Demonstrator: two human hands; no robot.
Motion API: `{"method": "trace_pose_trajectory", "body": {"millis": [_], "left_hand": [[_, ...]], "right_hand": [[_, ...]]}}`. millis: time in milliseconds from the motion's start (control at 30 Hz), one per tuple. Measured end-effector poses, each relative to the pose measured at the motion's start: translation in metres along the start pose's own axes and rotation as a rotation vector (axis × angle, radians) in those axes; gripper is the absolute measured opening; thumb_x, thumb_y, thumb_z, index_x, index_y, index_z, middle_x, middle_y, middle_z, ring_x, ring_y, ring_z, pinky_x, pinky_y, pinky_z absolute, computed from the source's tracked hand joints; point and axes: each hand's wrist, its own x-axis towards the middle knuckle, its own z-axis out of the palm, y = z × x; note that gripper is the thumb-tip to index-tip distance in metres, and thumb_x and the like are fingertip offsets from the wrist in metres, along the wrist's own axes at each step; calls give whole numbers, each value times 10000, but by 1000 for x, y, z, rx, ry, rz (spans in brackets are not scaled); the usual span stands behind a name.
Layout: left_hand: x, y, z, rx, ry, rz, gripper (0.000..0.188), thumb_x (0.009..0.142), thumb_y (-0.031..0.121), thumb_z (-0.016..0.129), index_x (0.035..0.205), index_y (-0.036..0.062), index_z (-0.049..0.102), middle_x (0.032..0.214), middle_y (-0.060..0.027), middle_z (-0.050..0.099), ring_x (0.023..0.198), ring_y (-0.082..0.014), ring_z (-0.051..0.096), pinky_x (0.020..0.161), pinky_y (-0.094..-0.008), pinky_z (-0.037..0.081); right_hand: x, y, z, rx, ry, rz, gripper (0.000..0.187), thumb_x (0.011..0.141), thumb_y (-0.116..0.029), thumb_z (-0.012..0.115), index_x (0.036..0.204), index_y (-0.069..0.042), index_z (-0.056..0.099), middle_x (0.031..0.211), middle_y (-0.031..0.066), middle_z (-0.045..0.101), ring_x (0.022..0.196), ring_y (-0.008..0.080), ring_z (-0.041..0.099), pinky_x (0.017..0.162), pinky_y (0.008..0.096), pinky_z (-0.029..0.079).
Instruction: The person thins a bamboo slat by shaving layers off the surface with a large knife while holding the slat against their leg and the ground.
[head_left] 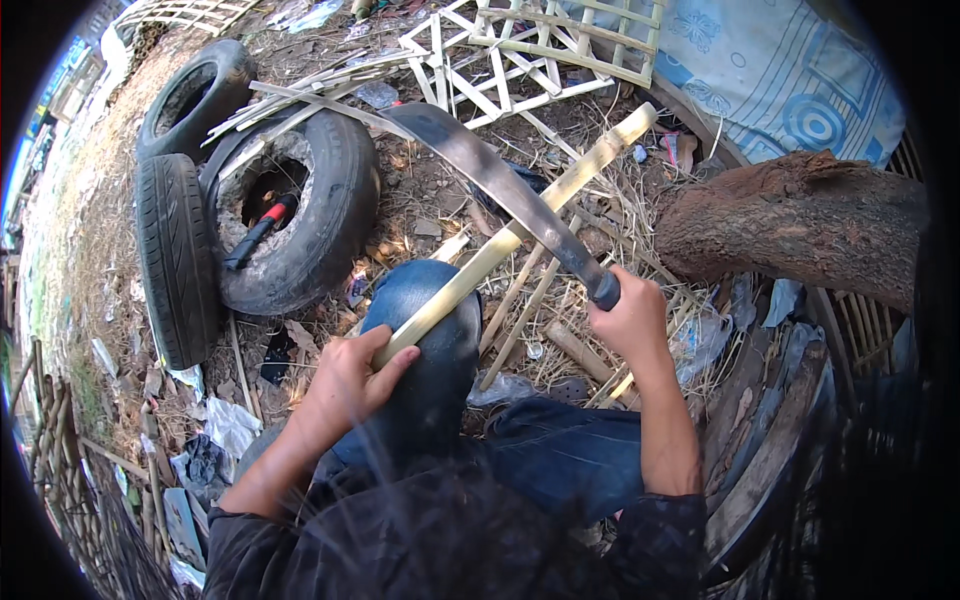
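Note:
My left hand (352,378) is closed round the near end of a long pale bamboo strip (468,278), which slants up and away to the right over my bent knee. In my right hand (630,315) is the dark handle of a machete (505,185) with a broad, curved blade. The blade points to the upper left and lies across the middle of the strip. Whether its edge has bitten into the bamboo I cannot tell.
Several old tyres (330,220) stand at the left, one holding a red-and-black tool (262,232). A thick log (790,220) lies at the right. Beyond are a bamboo lattice (500,70) and a patterned blue sheet (790,75). Bamboo scraps and plastic litter the ground.

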Motion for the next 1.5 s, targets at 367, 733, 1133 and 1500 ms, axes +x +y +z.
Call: {"method": "trace_pose_trajectory", "body": {"millis": [367,733,1133,1500], "left_hand": [[-3,10,-7,-47,-76,-108,281,961,194,541,785,-24,550,631,-186,567,591,-299,591,577,-433,429],[-10,15,23,306,50,53,191,935,124,547,846,9,422,638,-200,560,572,-390,588,502,-460,466],[-4,13,21,252,8,-7,200,955,158,537,864,21,423,617,-190,578,557,-395,597,487,-485,470],[-5,4,14,260,-16,68,215,964,193,524,867,24,432,655,-181,594,593,-400,602,518,-492,476]], "right_hand": [[-9,-24,8,198,65,-148,237,603,-127,702,817,-49,637,663,166,623,638,372,629,592,435,497],[-20,-75,19,110,-115,-310,243,570,-132,718,779,-53,622,689,143,631,642,348,638,594,410,520],[15,-52,11,-124,-112,-250,345,551,-195,804,801,-56,612,762,111,657,725,307,669,660,400,529],[28,24,-42,-235,225,254,151,676,-134,674,773,-38,608,705,201,635,760,431,622,664,486,482]]}}
